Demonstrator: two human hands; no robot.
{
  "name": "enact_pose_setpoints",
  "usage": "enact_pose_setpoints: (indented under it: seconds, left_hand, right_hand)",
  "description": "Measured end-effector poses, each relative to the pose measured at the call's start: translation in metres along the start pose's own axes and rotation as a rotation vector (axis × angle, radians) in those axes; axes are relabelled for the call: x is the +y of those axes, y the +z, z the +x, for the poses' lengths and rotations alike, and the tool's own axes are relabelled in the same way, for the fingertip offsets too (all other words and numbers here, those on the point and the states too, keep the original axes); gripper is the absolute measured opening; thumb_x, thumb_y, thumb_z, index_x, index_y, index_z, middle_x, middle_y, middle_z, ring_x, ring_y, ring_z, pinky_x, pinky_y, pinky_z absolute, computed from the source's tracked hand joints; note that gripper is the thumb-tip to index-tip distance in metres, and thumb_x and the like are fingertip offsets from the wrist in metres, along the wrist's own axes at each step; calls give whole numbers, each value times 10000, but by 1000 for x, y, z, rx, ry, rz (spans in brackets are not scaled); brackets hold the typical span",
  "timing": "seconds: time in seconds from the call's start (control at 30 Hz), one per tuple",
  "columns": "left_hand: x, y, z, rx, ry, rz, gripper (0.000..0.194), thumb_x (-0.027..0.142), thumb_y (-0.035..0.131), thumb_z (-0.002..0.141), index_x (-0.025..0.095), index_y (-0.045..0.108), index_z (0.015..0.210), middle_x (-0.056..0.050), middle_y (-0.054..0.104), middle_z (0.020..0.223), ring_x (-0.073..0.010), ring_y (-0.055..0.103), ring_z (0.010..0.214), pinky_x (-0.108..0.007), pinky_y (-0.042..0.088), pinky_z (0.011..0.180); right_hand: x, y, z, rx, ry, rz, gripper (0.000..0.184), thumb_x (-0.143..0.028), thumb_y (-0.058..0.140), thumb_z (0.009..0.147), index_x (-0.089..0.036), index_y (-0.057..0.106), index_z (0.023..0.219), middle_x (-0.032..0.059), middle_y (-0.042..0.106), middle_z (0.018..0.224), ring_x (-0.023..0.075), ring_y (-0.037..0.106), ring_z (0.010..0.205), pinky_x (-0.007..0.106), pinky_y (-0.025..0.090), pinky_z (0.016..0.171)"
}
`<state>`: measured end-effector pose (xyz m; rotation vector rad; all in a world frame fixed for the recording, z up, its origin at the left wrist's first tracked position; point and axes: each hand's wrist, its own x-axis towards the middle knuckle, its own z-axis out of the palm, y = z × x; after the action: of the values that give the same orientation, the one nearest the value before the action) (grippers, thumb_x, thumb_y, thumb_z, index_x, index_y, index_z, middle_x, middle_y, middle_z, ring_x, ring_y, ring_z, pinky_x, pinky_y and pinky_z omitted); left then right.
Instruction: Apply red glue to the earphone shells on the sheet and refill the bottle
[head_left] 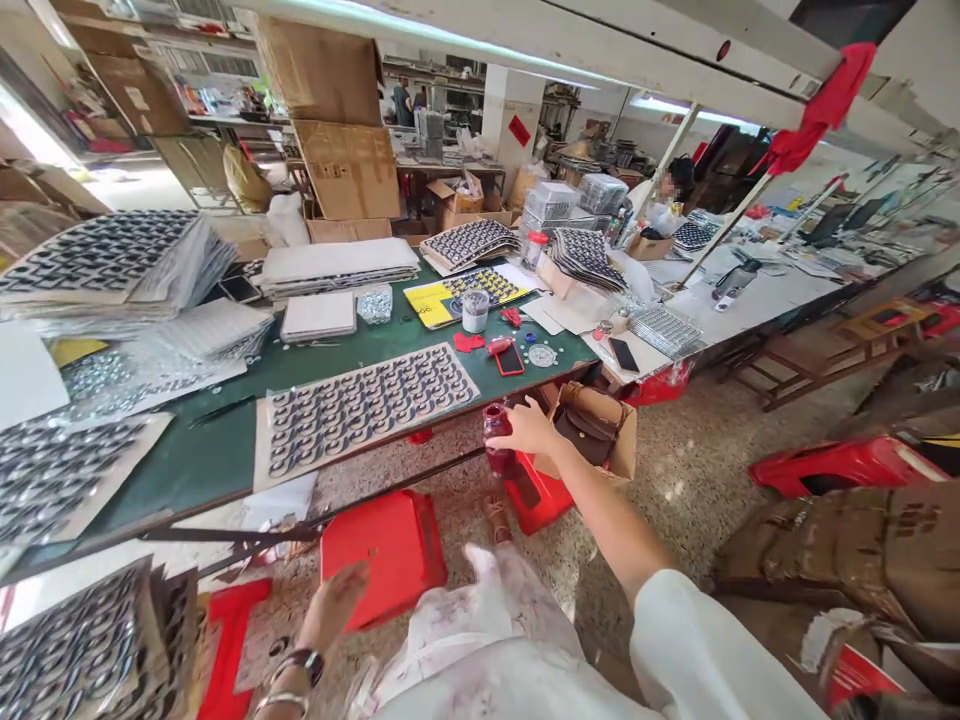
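My right hand [531, 428] is stretched forward below the table's front edge, its fingers wrapped round a dark red bottle [498, 440] held upright. My left hand [334, 602] hangs low near my lap, fingers loosely together, touching the edge of a red plastic stool [390, 545]; a watch and bracelet sit on that wrist. Just above the bottle, a card sheet of dark curved parts [364, 408] lies on the green table [217, 450].
An open cardboard box with a brown bag [592, 430] stands right of the bottle. A phone in a red case [510, 357], a plastic cup [475, 310] and stacks of part sheets [105, 262] cover the table. Another person sits at the far right bench. Red stools lie on the floor.
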<state>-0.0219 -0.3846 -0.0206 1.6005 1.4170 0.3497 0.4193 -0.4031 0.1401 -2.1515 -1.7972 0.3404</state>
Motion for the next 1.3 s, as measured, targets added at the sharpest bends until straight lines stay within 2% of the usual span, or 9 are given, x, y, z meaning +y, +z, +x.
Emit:
enact_pose_setpoints:
  seconds: [0.17, 0.33, 0.43, 0.53, 0.67, 0.77, 1.03, 1.17, 1.3]
  left_hand:
    - [169, 81, 183, -154, 396, 38, 513, 601, 541, 892, 157, 641, 1127, -89, 721, 1027, -194, 697, 913, -402, 571, 858]
    - [331, 178, 339, -86, 530, 157, 409, 405, 576, 942, 166, 557, 1273, -104, 618, 1240, -235, 617, 1104, -477, 509, 963]
    - [377, 217, 392, -37, 508, 221, 399, 362, 612, 923, 168, 559, 1268, -110, 547, 1345, -272, 544, 1217, -524, 460, 1022]
    - [392, 238, 418, -22, 432, 244, 362, 359, 620, 918, 156, 586, 1216, -102, 582, 1281, -261, 569, 1171, -514, 473, 1000]
    - [391, 238, 423, -6, 358, 157, 347, 372, 612, 921, 152, 594, 1189, -97, 601, 1237, -249, 586, 1133, -497, 482, 982]
    - [382, 211, 404, 52, 310, 1, 411, 407, 589, 925, 153, 541, 1244, -106, 597, 1237, -247, 593, 1122, -494, 476, 992]
    - [338, 102, 272, 49, 136, -439, 586, 567, 637, 816, 163, 488, 1214, -85, 699, 1046, -223, 696, 931, -382, 558, 883]
    - [326, 84, 224, 5, 117, -541, 555, 506, 676, 801, 188, 490, 1215, -73, 704, 1053, -217, 684, 957, -384, 541, 927]
    - [322, 81, 200, 14, 121, -552, 472, 469, 674, 790, 188, 536, 1144, -48, 698, 972, -213, 675, 904, -378, 541, 893]
  right_hand:
    - [85, -40, 33, 171, 69, 47, 412, -547, 677, 820, -195, 661, 1034, 74, 700, 981, 251, 628, 977, 420, 398, 1008]
    - [172, -63, 63, 255, 124, 76, 512, -454, 782, 731, -196, 636, 1148, 93, 670, 1018, 284, 602, 1017, 476, 394, 1050]
    - [205, -64, 74, 238, 194, 148, 518, -423, 785, 725, -227, 640, 1182, 90, 660, 1051, 310, 592, 1085, 509, 376, 1082]
    - [220, -64, 85, 191, 241, 228, 553, -421, 795, 711, -253, 639, 1213, 87, 649, 1078, 322, 584, 1109, 502, 410, 1060]
    - [216, -62, 107, 133, 201, 338, 572, -397, 824, 676, -291, 636, 1206, 62, 642, 1033, 301, 602, 1036, 445, 486, 955]
    - [196, -56, 136, 119, 128, 397, 579, -414, 827, 682, -299, 627, 1213, 52, 635, 1020, 280, 611, 1008, 409, 493, 922]
    - [127, 6, 240, 25, -26, 328, 615, -440, 788, 759, -232, 550, 1287, 78, 684, 1117, 279, 626, 1050, 415, 428, 993]
    - [119, 26, 263, -23, -4, 283, 619, -405, 736, 804, -228, 487, 1342, 100, 639, 1266, 276, 605, 1152, 392, 439, 979]
    - [119, 22, 255, -39, 45, 250, 794, -461, 778, 729, -219, 424, 1397, 122, 586, 1334, 285, 588, 1182, 372, 472, 923]
